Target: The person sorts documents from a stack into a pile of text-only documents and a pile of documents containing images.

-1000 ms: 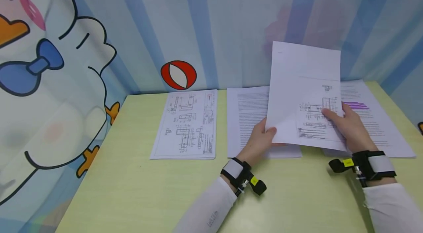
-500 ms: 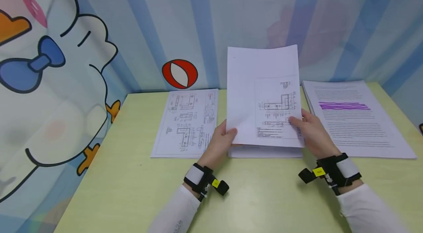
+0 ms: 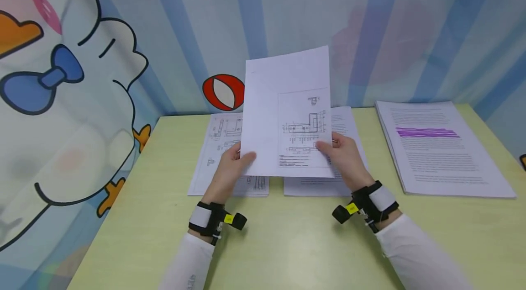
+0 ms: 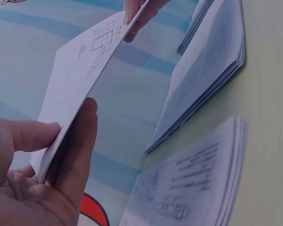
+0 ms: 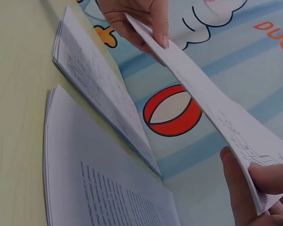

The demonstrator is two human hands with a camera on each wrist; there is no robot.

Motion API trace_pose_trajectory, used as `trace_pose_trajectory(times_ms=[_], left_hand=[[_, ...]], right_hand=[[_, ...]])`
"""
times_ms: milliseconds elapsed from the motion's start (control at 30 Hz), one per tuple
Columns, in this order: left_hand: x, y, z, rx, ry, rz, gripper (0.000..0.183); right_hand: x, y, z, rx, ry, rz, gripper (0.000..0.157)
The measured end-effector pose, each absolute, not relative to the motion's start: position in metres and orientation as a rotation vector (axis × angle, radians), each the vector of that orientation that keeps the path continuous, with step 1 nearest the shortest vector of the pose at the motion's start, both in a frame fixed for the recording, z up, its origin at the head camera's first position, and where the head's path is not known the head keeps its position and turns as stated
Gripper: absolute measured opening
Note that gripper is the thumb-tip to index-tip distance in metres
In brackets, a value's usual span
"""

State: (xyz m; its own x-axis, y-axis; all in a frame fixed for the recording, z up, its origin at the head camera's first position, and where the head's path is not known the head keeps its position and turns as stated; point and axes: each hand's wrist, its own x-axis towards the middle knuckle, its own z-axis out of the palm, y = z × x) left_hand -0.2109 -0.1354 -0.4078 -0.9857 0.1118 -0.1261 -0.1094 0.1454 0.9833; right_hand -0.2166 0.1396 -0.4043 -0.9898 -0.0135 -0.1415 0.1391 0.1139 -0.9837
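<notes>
Both hands hold up a thin stack of paper (image 3: 263, 112) printed with a technical drawing on its right half. My left hand (image 3: 228, 169) pinches its lower left side, thumb on the front and fingers behind. On the lower right side my right hand (image 3: 347, 157) grips it the same way. The held paper is raised off the table and overlaps two piles in the head view: a pile of technical drawings (image 3: 201, 180) on the left and a pile of text pages (image 3: 347, 121) in the middle. In the left wrist view, the held paper (image 4: 70, 80) appears nearly edge-on.
A thicker pile of text pages (image 3: 444, 157) with purple marker lines lies at the right of the pale green table (image 3: 296, 244). A blue striped curtain (image 3: 287, 7) with a cartoon duck (image 3: 82, 144) and a red ball print (image 3: 222, 92) stands behind and to the left.
Both hands have carried the held paper leftward, from over the middle and right piles to over the left and middle ones. The right pile has come into full view.
</notes>
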Motion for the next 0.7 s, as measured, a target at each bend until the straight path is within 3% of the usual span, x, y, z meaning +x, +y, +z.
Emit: trace_pose_trajectory(times_ms=[333,700], left_hand=[[-0.209,-0.18,-0.395,-0.034,2.872,1.478,0.036],[-0.216,-0.225,-0.403,-0.199,2.886,1.197,0.042]], right_hand=[[-0.225,0.09,-0.403,0.113,2.253,-1.988,0.036],[-0.235,0.051,-0.416,0.07,2.35,-1.735,0.03]])
